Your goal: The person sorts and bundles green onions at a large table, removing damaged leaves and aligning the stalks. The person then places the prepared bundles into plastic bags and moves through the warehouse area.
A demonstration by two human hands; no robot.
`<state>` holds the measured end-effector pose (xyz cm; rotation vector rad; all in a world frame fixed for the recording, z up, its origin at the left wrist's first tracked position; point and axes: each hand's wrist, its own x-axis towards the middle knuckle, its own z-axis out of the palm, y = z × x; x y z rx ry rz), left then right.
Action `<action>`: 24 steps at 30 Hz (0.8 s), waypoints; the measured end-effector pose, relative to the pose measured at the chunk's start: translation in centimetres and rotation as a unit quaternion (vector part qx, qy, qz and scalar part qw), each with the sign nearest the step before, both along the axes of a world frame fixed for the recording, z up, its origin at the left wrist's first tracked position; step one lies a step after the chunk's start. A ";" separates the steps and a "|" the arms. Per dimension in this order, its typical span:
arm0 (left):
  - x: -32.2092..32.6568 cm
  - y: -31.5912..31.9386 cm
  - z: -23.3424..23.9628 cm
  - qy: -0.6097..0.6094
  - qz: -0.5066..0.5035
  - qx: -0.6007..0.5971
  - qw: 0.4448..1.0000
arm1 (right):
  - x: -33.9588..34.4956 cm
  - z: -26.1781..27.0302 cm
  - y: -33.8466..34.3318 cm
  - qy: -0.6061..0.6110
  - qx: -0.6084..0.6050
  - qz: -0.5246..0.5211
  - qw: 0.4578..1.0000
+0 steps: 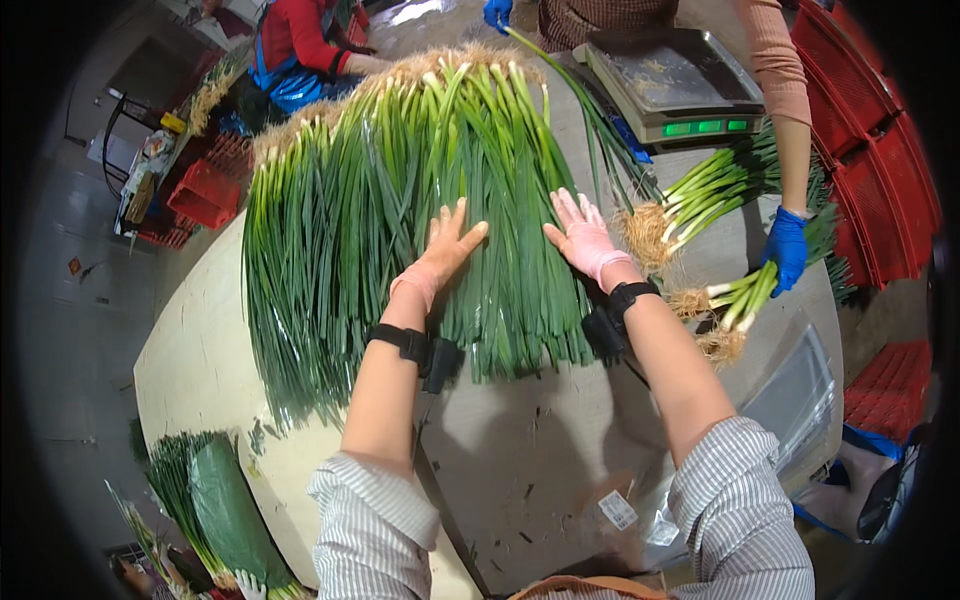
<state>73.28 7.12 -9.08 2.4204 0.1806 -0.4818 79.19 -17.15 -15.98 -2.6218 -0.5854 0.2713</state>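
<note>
A wide pile of scallions (pixel 420 187) lies across the table, roots to the far side and green leaves towards me. Clear plastic film glints on some of the leaves. My left hand (pixel 444 251) rests flat on the leaves near the middle, fingers spread. Against the right side of the pile lies my right hand (pixel 585 234), palm down with the fingers extended. Both hands wear thin pinkish gloves, and neither grips anything. Black strapped devices sit on both of my wrists.
A digital scale (pixel 671 86) stands at the back right. Across the table, a person's blue-gloved hand (pixel 786 251) holds a few scallions. Clear plastic bags (pixel 787 397) lie at the right edge. Red crates (pixel 874 180) stack beyond. A wrapped scallion bundle (pixel 232 510) sits lower left.
</note>
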 end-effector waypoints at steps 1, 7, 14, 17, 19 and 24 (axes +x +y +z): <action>-1.5 0.3 -0.4 0.018 -0.053 0.060 0.997 | -0.9 -0.4 -0.5 -0.008 -0.019 -0.002 1.000; -17.1 -2.2 -4.6 -0.066 -0.142 0.222 0.962 | -6.5 -0.9 -2.5 -0.076 -0.072 0.004 0.995; -33.7 -7.0 -6.5 -0.185 0.079 0.145 0.969 | -11.8 1.5 -5.2 -0.101 0.128 -0.076 0.984; -40.2 -10.9 -7.0 -0.151 0.144 0.157 0.965 | -15.6 1.2 -4.9 -0.069 0.111 -0.119 0.984; -43.0 -12.3 -7.3 -0.139 0.106 0.177 0.969 | -16.8 1.2 -4.9 -0.079 0.163 -0.151 0.972; -44.5 -12.7 -7.8 -0.172 0.095 0.190 0.962 | -17.3 2.2 -4.7 -0.130 0.145 -0.099 0.976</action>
